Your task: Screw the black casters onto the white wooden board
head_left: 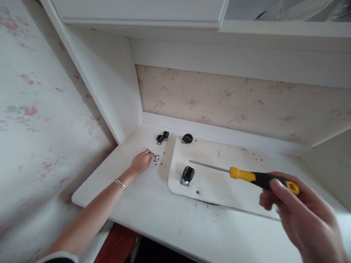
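Observation:
My right hand (298, 212) is closed around the black and yellow handle of a screwdriver (244, 175), whose shaft points left above a white board (219, 182). My left hand (142, 161) reaches to a scatter of small dark screws (156, 159) on the white desktop; its fingertips are bunched together at the edge of the pile, and whether a screw is between them is too small to see. One black caster wheel (188, 175) stands on its metal plate at the board's near left part. Another caster (187, 138) sits at the board's far left corner.
Two more black casters (162, 137) lie on the desktop behind the screws. A white side panel (104, 73) rises at the left, and a cabinet (142, 12) hangs overhead. The desk's front edge (153, 239) runs along the bottom.

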`<control>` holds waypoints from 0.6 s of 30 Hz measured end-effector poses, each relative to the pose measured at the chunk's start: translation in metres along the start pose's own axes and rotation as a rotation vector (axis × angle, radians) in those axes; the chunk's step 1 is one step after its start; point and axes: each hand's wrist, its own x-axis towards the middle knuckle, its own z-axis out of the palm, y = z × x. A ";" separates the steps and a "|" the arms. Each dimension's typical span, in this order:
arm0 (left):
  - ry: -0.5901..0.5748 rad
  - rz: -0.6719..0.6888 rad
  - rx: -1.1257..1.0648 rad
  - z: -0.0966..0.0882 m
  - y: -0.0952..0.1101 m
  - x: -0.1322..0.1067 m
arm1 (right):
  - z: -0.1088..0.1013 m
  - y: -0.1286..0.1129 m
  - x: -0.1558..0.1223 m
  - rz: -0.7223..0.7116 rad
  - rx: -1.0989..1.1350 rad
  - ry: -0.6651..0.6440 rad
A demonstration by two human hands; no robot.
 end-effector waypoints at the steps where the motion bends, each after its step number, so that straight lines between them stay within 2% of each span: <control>1: -0.017 0.014 0.025 0.001 -0.002 0.004 | -0.007 0.012 -0.001 0.060 0.137 0.083; 5: -0.056 0.042 0.081 0.003 -0.004 0.012 | -0.044 0.049 -0.003 0.245 0.503 0.315; 7: -0.062 0.042 0.083 0.002 -0.003 0.014 | -0.063 0.061 -0.005 0.323 0.616 0.381; 9: -0.057 0.029 0.071 0.001 -0.003 0.014 | -0.074 0.068 -0.012 0.452 0.706 0.387; 12: -0.005 -0.023 0.024 -0.004 -0.002 0.012 | -0.074 0.078 -0.028 0.604 0.777 0.283; 16: 0.151 -0.155 -0.111 -0.018 -0.001 0.004 | -0.056 0.092 -0.057 0.509 0.721 0.059; 18: 0.222 -0.237 -0.210 -0.026 0.006 -0.007 | -0.047 0.097 -0.072 0.502 0.683 -0.106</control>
